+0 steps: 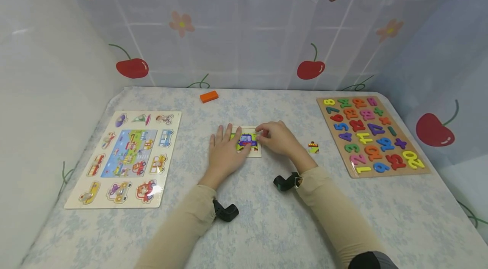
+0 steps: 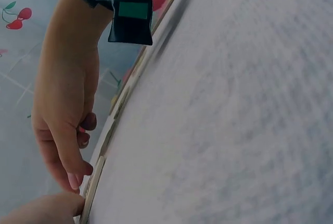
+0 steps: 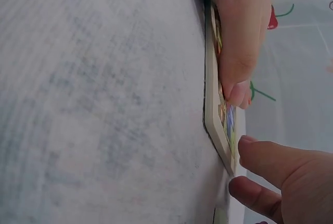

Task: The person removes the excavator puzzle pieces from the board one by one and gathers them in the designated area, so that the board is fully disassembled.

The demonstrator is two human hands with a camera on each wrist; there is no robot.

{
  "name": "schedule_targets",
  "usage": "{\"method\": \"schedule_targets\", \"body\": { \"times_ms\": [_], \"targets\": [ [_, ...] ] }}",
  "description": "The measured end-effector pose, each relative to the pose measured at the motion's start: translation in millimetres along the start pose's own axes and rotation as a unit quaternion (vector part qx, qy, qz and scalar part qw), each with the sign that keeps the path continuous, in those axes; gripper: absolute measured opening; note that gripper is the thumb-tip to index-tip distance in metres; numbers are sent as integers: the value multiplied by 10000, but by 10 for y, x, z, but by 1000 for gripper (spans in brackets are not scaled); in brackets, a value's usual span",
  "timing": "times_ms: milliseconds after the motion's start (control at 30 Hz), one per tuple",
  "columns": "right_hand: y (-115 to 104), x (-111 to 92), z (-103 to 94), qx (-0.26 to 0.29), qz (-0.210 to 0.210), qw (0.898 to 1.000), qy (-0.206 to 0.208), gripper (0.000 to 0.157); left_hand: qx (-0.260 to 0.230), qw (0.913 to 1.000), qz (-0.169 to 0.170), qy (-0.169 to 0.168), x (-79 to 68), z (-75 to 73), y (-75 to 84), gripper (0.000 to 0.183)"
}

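A small wooden jigsaw board (image 1: 253, 154) with a blue vehicle picture lies mid-table. My left hand (image 1: 226, 150) rests on its left part with fingers spread, covering much of the picture. At the board's right edge is my right hand (image 1: 280, 137), its fingers bent and fingertips touching or very near the edge. In the right wrist view, the right thumb (image 3: 255, 153) and a finger stand apart beside the board (image 3: 210, 94), with no piece visible between them. A loose yellow-green puzzle piece (image 1: 313, 147) lies to the right of this hand.
A vehicle puzzle board (image 1: 162, 190) lies on the left, and a board of coloured numbers (image 1: 345, 156) on the right. Near the back edge sits an orange block (image 1: 209, 96). A printed curtain (image 1: 244, 44) stands behind the table. Both wrists carry black cameras.
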State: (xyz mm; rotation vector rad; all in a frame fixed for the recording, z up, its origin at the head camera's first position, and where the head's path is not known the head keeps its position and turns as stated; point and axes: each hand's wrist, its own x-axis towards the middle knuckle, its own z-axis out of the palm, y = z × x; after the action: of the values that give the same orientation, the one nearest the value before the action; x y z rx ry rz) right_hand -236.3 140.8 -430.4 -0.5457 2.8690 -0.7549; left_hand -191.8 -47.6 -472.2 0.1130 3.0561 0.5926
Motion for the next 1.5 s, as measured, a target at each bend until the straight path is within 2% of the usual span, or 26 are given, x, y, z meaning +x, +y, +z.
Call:
{"method": "schedule_targets", "body": {
  "times_ms": [133, 333, 967, 1100, 1333, 1500],
  "targets": [
    [-44, 29, 22, -113, -25, 9999, -48, 24, 178, 9998, -22, 79, 1, 24, -3, 75],
    [-63, 65, 63, -205, 54, 9998, -19, 22, 190, 9997, -15, 151, 1, 27, -7, 76],
    [-80, 114, 78, -192, 90, 9998, -8, 19, 161, 9998, -62, 117, -1, 33, -10, 77],
    [-86, 108, 46, 24, 139, 9999, -20, 18, 139, 9998, -61, 127, -3, 28, -5, 76],
    [-53, 77, -17, 899, 304, 9953, -190, 17, 135, 9998, -76, 143, -17, 25, 3, 75],
    [63, 45, -146, 1290, 385, 9909, -26, 17, 185, 9996, -64, 180, -21, 32, 3, 76]
  ]
}}
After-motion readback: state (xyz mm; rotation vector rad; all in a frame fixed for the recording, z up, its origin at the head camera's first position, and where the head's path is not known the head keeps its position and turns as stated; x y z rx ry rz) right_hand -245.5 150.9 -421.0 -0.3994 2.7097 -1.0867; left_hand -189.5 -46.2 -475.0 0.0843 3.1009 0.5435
